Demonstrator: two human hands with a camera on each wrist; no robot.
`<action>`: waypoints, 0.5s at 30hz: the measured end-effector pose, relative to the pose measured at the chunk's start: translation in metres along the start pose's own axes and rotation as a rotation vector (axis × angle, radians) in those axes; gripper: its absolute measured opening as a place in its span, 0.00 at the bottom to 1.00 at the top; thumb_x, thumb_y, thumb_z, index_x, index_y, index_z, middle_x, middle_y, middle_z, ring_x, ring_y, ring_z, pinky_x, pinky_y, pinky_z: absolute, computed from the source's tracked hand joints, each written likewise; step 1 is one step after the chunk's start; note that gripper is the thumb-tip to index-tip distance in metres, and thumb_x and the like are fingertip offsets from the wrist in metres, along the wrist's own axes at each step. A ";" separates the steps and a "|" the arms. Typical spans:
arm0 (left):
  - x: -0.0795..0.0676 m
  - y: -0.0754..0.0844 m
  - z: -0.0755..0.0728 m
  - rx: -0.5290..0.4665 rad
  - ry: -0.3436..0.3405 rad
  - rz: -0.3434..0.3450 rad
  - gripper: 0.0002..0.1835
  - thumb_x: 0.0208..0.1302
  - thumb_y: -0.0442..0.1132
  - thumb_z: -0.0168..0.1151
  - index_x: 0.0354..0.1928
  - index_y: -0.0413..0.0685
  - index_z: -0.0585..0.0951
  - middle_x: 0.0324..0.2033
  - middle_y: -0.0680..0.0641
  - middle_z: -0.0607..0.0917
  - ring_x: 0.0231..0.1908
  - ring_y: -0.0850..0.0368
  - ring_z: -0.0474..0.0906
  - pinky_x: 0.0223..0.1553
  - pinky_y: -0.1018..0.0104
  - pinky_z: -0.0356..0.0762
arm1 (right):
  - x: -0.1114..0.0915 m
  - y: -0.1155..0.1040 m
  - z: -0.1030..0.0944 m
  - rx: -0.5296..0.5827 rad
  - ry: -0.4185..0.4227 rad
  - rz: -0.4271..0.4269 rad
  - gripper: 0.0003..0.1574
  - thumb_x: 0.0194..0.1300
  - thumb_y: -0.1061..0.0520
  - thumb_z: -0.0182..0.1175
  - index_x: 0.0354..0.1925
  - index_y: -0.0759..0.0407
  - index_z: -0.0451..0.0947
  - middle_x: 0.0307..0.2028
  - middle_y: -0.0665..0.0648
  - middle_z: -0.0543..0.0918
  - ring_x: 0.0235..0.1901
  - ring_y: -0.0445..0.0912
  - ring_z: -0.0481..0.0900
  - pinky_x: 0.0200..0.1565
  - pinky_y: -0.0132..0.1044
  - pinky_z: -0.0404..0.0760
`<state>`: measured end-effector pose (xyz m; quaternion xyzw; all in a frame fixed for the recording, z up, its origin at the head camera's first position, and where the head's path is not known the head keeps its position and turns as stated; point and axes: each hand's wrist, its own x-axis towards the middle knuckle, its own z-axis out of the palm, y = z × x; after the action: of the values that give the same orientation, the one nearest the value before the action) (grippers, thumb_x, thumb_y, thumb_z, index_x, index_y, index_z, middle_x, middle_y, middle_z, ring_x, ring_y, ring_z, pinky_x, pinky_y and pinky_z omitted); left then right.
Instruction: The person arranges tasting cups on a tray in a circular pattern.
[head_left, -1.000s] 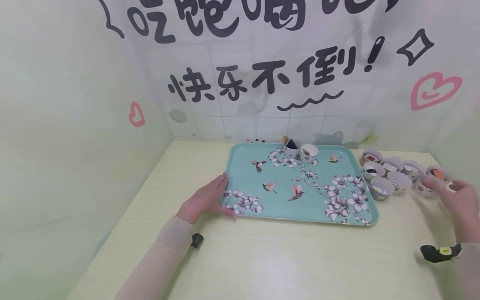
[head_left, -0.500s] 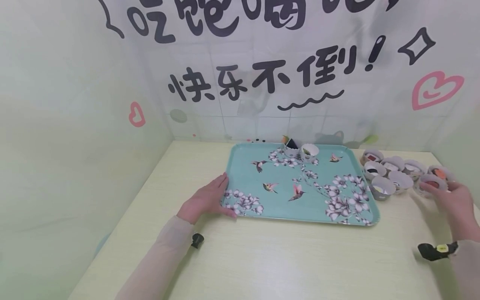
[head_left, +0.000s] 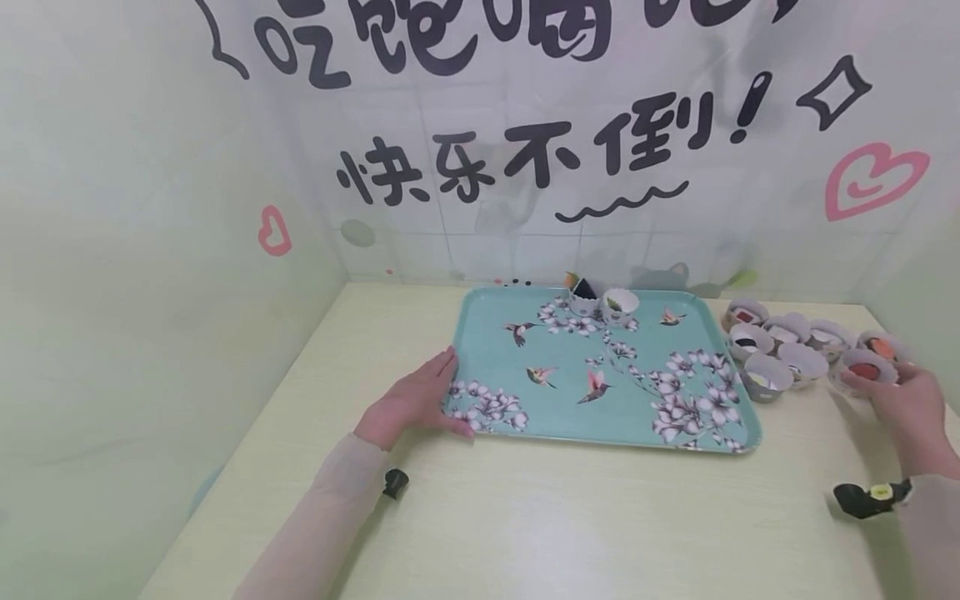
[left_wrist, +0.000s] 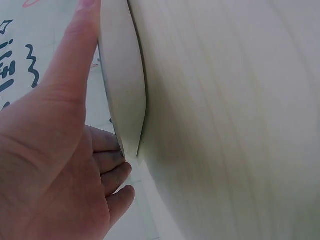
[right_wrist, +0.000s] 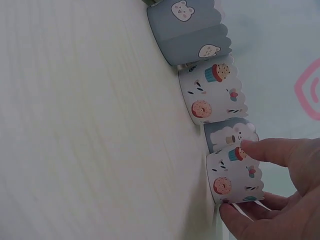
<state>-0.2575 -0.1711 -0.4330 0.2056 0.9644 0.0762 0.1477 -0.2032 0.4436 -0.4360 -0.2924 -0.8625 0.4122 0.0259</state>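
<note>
White scalloped cup (right_wrist: 236,174), doughnut-printed (right hand (head_left: 911,408) pinches it).

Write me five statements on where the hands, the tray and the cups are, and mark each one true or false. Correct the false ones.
1. The left hand touches the left side of the turquoise, flower-printed rectangular tray. True.
2. The two round, scalloped-rim paper cups on the tray stand along its near edge. False: they stand by its far edge.
3. The right hand holds a white scalloped-rim paper cup printed with doughnuts and cupcakes. True.
4. The right hand is over the tray's printed surface. False: it is to the right of the tray.
5. Something reddish shows inside the cup that the right hand holds. True.
</note>
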 end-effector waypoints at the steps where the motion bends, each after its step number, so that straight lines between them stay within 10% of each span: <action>1: 0.000 0.000 0.000 0.001 0.001 -0.001 0.73 0.43 0.72 0.72 0.79 0.38 0.44 0.80 0.39 0.42 0.80 0.43 0.41 0.79 0.52 0.52 | 0.001 0.000 0.000 -0.005 0.002 0.004 0.54 0.70 0.44 0.56 0.74 0.78 0.45 0.72 0.81 0.52 0.53 0.68 0.61 0.37 0.30 0.65; 7: 0.000 0.000 0.000 -0.004 0.004 -0.001 0.73 0.43 0.72 0.72 0.79 0.38 0.43 0.80 0.39 0.42 0.80 0.43 0.42 0.79 0.53 0.52 | 0.004 -0.002 0.000 0.003 0.003 0.085 0.56 0.70 0.43 0.56 0.76 0.74 0.40 0.75 0.78 0.46 0.70 0.70 0.55 0.53 0.47 0.74; 15: 0.000 0.001 0.001 -0.003 0.006 0.001 0.73 0.43 0.72 0.72 0.79 0.38 0.44 0.80 0.39 0.42 0.80 0.43 0.42 0.79 0.52 0.52 | 0.004 0.001 0.000 -0.015 0.033 0.049 0.54 0.69 0.42 0.57 0.75 0.73 0.46 0.74 0.79 0.52 0.57 0.69 0.61 0.31 0.26 0.63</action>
<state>-0.2572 -0.1705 -0.4335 0.2056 0.9647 0.0783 0.1451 -0.2056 0.4461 -0.4376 -0.3206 -0.8575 0.4015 0.0279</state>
